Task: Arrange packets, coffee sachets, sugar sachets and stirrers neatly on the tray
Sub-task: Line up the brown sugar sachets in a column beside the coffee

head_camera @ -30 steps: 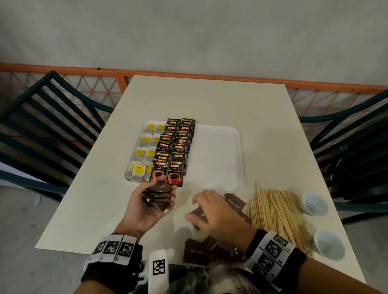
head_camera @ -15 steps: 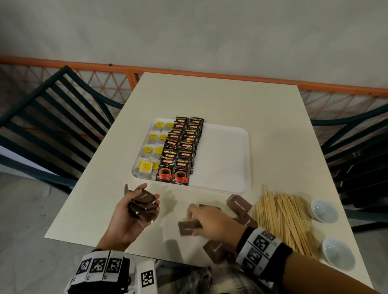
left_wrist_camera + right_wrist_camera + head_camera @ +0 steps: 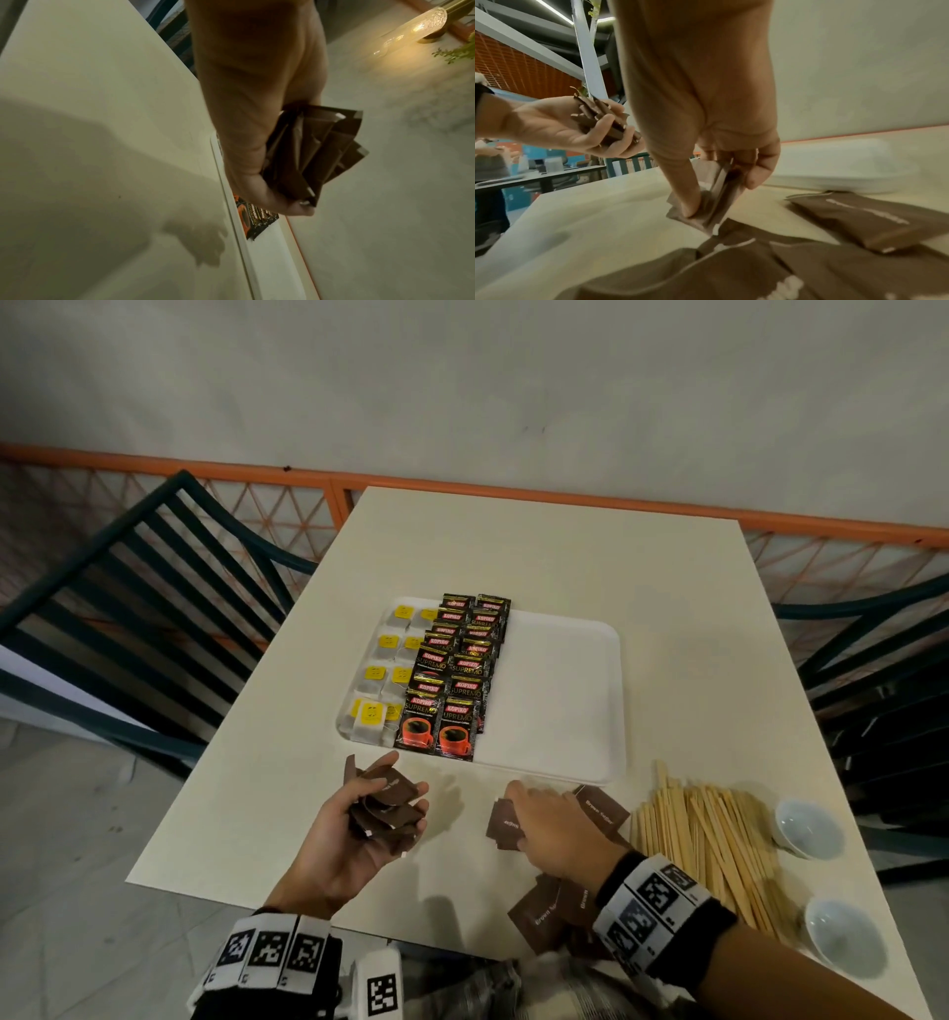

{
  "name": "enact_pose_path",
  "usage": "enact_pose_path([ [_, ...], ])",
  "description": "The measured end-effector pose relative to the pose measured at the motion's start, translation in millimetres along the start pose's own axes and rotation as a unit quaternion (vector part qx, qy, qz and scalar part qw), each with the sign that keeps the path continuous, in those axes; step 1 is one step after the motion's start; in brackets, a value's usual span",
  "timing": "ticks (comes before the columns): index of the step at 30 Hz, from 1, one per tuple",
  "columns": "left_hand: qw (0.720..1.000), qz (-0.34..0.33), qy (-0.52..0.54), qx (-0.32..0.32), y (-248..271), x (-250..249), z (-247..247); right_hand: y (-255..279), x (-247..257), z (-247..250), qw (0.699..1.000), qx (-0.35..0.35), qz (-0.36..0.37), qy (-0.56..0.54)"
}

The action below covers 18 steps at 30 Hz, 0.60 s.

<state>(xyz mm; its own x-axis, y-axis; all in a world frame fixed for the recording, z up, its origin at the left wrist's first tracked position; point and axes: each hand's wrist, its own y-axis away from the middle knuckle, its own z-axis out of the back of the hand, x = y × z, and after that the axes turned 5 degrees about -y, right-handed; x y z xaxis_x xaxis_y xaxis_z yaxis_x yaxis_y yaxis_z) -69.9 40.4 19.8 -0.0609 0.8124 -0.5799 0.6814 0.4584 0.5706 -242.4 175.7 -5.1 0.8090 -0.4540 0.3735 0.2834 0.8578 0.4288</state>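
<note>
Left hand (image 3: 345,834) palm-up at 7 o'clock of the table (image 3: 539,546), fingers curled round a fanned stack of brown sugar sachets (image 3: 387,806); right hand (image 3: 557,829) at 5 o'clock, thumb and fingers pinching one brown sachet (image 3: 504,824) at the tabletop, more loose brown sachets (image 3: 544,911) lying around the wrist. Beyond the hands, at 12 o'clock of them, the white tray (image 3: 554,701), with yellow-tagged tea packets (image 3: 382,675) along its 9 o'clock side and two rows of black coffee sachets (image 3: 457,680) just beside them. At 3 o'clock of the right hand, a heap of wooden stirrers (image 3: 714,845), then two small white bowls (image 3: 809,829) near the table's edge.
</note>
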Motion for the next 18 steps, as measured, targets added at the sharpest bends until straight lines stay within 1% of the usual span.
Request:
enact_pose_path([
  [2,1.0,0.007,-0.004,0.013,0,0,-3,0,3,8,0.995,-0.008,-0.011,-0.095],
  [5,0.999,0.013,-0.028,0.027,-1,-1,-3,-2,12,27,0.969,-0.039,-0.018,-0.242],
  [6,0.999,0.014,-0.039,0.029,-1,-2,-3,-3,16,32,0.953,-0.052,-0.013,-0.298],
  [7,0.998,0.015,-0.048,0.035,-3,-3,-4,-3,22,38,0.929,-0.063,-0.006,-0.364],
  [9,0.997,0.017,-0.064,0.044,-6,-6,-6,-5,34,45,0.868,-0.074,0.012,-0.492],
  [10,0.996,0.016,-0.073,0.049,-7,-9,-8,-6,39,48,0.841,-0.078,0.017,-0.535],
  [11,0.995,0.014,-0.085,0.057,-9,-12,-11,-8,45,49,0.825,-0.083,0.018,-0.558],
  [13,0.99,0.012,-0.122,0.075,-11,-20,-15,-13,57,49,0.81,-0.101,0.013,-0.578],
  [15,0.98,0.013,-0.171,0.1,-14,-30,-18,-19,67,49,0.804,-0.133,0.003,-0.58],
  [16,0.975,0.01,-0.19,0.112,-16,-35,-20,-22,71,50,0.807,-0.155,-0.003,-0.57],
  [18,0.969,0.008,-0.214,0.122,-21,-44,-20,-26,79,54,0.829,-0.192,-0.004,-0.526],
])
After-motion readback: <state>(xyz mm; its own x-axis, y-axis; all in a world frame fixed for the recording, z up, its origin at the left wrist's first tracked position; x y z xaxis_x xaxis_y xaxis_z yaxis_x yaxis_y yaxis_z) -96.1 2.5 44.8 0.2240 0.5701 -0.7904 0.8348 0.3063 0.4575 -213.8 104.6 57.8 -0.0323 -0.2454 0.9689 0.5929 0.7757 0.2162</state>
